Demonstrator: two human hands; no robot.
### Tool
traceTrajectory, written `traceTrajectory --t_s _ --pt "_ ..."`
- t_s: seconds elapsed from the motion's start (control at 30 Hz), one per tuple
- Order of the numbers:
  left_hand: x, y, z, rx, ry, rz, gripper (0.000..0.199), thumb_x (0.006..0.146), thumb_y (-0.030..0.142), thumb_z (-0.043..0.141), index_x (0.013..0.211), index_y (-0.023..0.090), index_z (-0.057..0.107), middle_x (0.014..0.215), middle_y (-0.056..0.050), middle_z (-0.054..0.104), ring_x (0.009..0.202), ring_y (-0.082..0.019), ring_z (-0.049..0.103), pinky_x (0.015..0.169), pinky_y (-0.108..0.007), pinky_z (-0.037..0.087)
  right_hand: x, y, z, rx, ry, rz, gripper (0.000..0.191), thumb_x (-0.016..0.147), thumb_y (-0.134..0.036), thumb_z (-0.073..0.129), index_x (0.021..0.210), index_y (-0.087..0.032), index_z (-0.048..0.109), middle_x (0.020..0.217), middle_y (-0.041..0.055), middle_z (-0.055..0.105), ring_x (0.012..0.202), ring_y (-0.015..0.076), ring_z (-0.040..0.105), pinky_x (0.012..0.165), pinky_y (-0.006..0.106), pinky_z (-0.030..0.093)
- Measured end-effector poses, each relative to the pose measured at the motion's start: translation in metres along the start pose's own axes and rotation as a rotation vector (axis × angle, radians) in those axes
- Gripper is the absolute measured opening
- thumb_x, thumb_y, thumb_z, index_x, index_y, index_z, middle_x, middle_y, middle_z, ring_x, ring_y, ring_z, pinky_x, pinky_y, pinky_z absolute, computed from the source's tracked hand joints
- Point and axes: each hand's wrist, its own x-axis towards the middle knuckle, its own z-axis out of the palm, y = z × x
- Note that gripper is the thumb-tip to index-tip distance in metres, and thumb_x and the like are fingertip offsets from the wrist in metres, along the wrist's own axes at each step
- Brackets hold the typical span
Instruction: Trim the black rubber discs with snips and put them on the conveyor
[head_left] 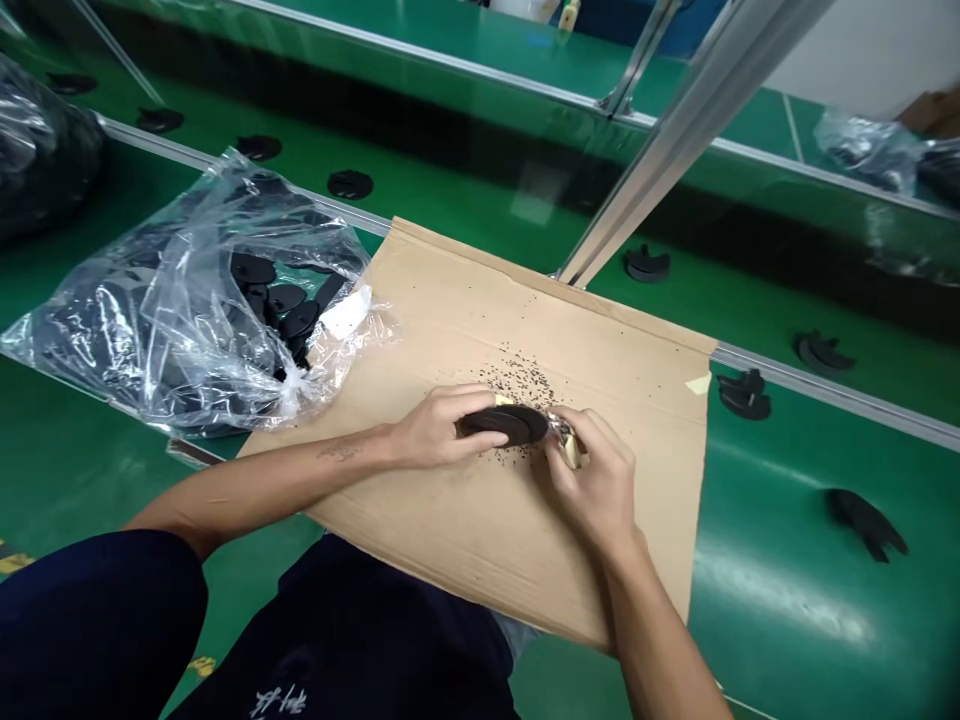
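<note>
My left hand (450,425) grips a round black plastic part (506,426) by its left side, thumb in front and fingers behind. At the part's right edge, my right hand (596,470) is closed on a small shiny metal tool (559,428) with a pale yellow wrapping. Its exact kind is hidden by the fingers. The tool meets or nearly meets the part's rim. Beneath both hands lies a cardboard sheet (450,530), sprinkled with small black scraps (525,380) around and behind the part.
A clear plastic bag (172,300) of black parts lies at the left, overlapping the cardboard. Several similar black parts (742,393) sit on the green surface behind and to the right. A slanted metal post (660,150) rises behind the cardboard.
</note>
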Motion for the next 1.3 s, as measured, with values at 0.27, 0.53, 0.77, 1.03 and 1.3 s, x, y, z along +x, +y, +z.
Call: traceTrajectory --t_s 0.27,0.53,0.77,1.03,1.3 --pt "0.001 0.004 0.003 -0.424 -0.077 -0.263 0.033 0.092 0.035 0.069 0.116 0.011 0.069 0.108 -0.011 0.075 0.100 -0.021 0.072 0.088 -0.030 0.058 0.006 -0.012 -0.004 0.575 -0.143 0.214 0.014 0.091 -0.035 0.067 0.089 -0.022 0.061 0.066 -0.0044 0.048 0.058 0.0129 0.046 0.055 0.027 0.041" --pt "-0.003 0.007 0.005 -0.427 -0.107 -0.334 0.038 0.090 0.044 0.071 0.110 0.011 0.071 0.102 -0.010 0.075 0.093 -0.020 0.070 0.084 -0.029 0.056 -0.002 -0.015 0.006 0.422 -0.061 0.107 0.018 0.093 -0.035 0.066 0.082 -0.022 0.058 0.070 -0.0016 0.055 0.062 0.0142 0.050 0.060 0.028 0.043" --pt "0.006 0.000 0.004 -0.775 -0.172 -0.661 0.077 0.084 0.082 0.050 0.091 0.009 0.073 0.068 -0.006 0.065 0.055 -0.012 0.057 0.053 -0.023 0.045 0.000 -0.015 -0.002 0.373 -0.012 0.074 0.018 0.096 -0.035 0.062 0.084 -0.022 0.059 0.071 -0.0002 0.058 0.065 0.0157 0.055 0.062 0.028 0.044" --pt "0.009 0.030 -0.049 -0.252 -0.312 -0.542 0.044 0.084 0.057 0.073 0.084 0.013 0.071 0.075 -0.004 0.061 0.066 -0.012 0.054 0.060 -0.021 0.042 -0.009 -0.009 0.014 0.244 0.112 -0.187 0.006 0.097 -0.024 0.056 0.094 -0.021 0.060 0.083 0.0046 0.067 0.074 0.0179 0.059 0.070 0.031 0.044" --pt "0.142 -0.021 -0.108 0.779 -0.191 -0.159 0.019 0.090 0.031 0.063 0.093 0.017 0.076 0.082 -0.006 0.069 0.072 -0.017 0.060 0.073 -0.027 0.048 -0.017 -0.004 0.027 -0.023 0.114 -0.232 0.009 0.086 -0.016 0.063 0.094 -0.019 0.060 0.083 0.0034 0.063 0.075 0.0174 0.049 0.070 0.031 0.033"
